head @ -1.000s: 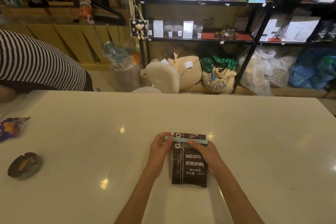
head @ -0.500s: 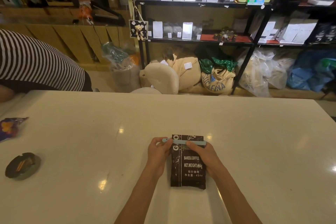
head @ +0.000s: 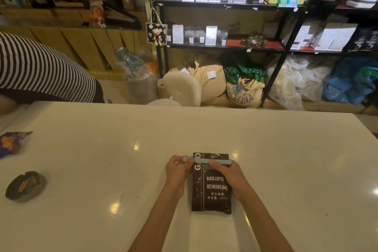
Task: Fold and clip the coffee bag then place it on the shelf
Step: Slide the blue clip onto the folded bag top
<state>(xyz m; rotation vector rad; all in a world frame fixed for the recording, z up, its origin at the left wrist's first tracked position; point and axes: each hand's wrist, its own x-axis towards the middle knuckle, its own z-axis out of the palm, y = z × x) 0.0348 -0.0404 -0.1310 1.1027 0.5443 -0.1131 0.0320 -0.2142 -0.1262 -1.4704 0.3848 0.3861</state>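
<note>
A dark brown coffee bag (head: 211, 192) with white print lies flat on the white table (head: 286, 170), its top end pointing away from me. A long light-blue clip (head: 201, 160) runs across the bag just below its top edge. My left hand (head: 178, 173) pinches the clip's left end. My right hand (head: 229, 176) rests on the bag's right side with its thumb pressing on the clip. The black metal shelf (head: 221, 4) stands beyond the table, holding rows of silver and dark bags.
A dark ashtray (head: 25, 186) sits at the table's left, with a purple snack wrapper (head: 11, 144) farther back. A person in a striped shirt (head: 41, 71) leans at the far left. Sacks and plastic bags (head: 243, 90) lie on the floor under the shelf.
Both hands and the bag stay in nearly the same place. The clip sits slightly lower across the bag's top, and my view has shifted a little.
</note>
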